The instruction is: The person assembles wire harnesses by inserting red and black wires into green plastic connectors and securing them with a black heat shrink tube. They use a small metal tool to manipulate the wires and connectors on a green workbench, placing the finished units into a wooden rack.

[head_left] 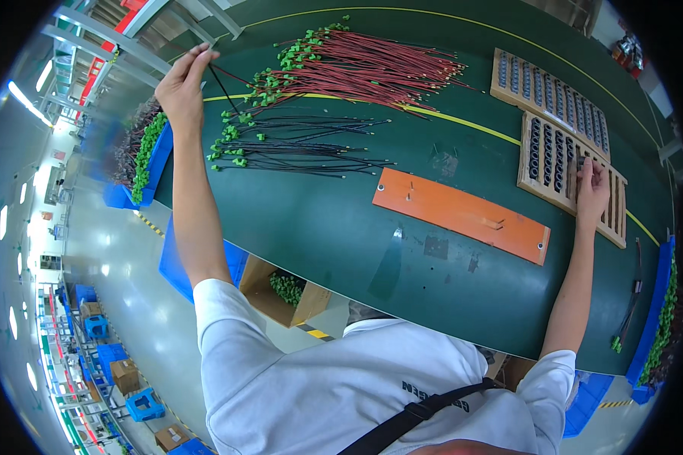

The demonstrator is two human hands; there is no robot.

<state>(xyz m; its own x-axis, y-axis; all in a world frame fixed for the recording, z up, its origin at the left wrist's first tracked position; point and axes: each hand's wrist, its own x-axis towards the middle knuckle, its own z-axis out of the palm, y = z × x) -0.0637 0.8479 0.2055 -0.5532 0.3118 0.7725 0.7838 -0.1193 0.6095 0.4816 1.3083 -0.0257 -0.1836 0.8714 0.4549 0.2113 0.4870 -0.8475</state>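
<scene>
My left hand [184, 85] is raised at the far left of the bench, its fingertips pinched on a red wire and a black wire [223, 89] that slant down toward the wire piles. Below and right of it lie loose black wires [311, 144] with green connectors at their left ends. Behind them spreads a larger bundle of red wires [379, 64], also with green connectors. At the right, my right hand [593, 189] reaches over the nearer wooden slotted tray [529, 163]. Its fingers are closed at a small dark cylindrical part [581, 161], partly hidden by the fingertips.
A second wooden tray [501, 76] with rows of grey parts adjoins behind. An orange plate [455, 216] with upright pins lies mid-bench. One joined wire assembly [636, 288] rests at right. Blue bins [159, 159] of wires stand at both ends; a cardboard box [311, 303] sits below the front edge.
</scene>
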